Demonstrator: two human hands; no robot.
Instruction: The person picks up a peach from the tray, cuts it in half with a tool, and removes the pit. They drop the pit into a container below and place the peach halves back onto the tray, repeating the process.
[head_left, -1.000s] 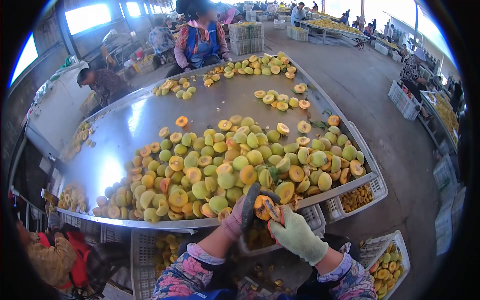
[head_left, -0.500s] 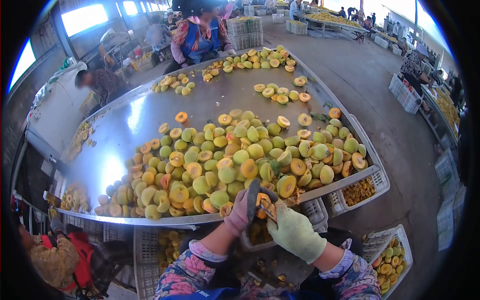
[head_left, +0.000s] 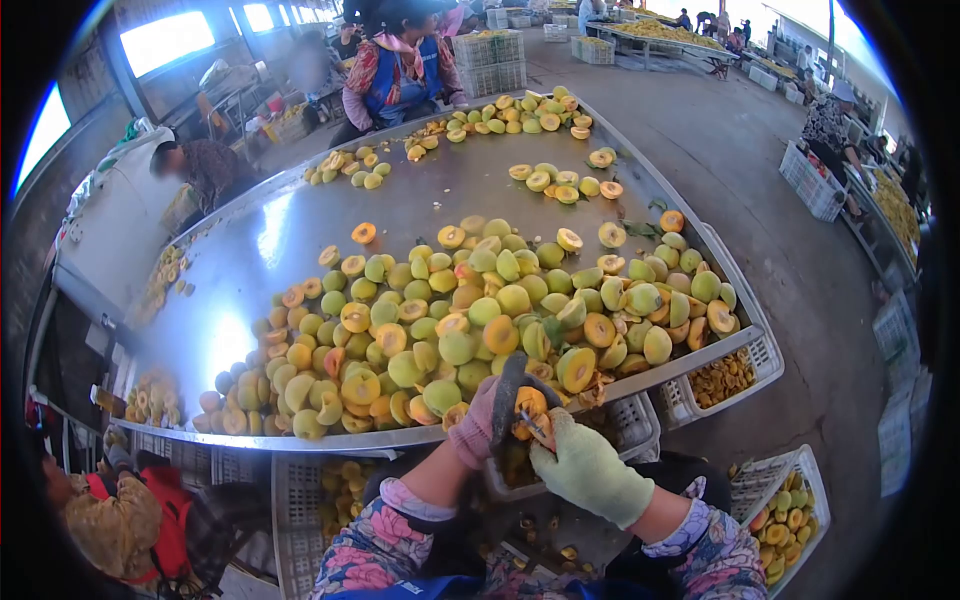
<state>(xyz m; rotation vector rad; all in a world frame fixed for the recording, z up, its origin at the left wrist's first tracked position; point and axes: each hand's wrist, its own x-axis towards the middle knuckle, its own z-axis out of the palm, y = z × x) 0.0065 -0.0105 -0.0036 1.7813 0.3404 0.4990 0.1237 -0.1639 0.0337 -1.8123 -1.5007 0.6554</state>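
Observation:
In front of the table's near edge, my left hand (head_left: 478, 425), in a pink and dark grey glove, is closed around an orange-fleshed peach half (head_left: 530, 404). My right hand (head_left: 595, 470), in a pale green glove, grips a small metal pitting tool (head_left: 537, 430), most of it hidden by the fingers. The tool's tip is against the fruit's cut side. Just beyond both hands spreads a heap of green-yellow peach halves (head_left: 457, 347), several with brown stones showing, on the metal table (head_left: 390, 215).
Below the table edge stand a crate of orange pieces (head_left: 768, 360), a crate of peach halves (head_left: 815, 490) at the right and another crate (head_left: 297, 510) at the left. A co-worker (head_left: 400, 75) sits across the table; another person (head_left: 120, 510) is at the lower left.
My hands have shifted very slightly, and the peach half is turned a little between them. The tool stays at the fruit. The co-worker across the table has turned the head.

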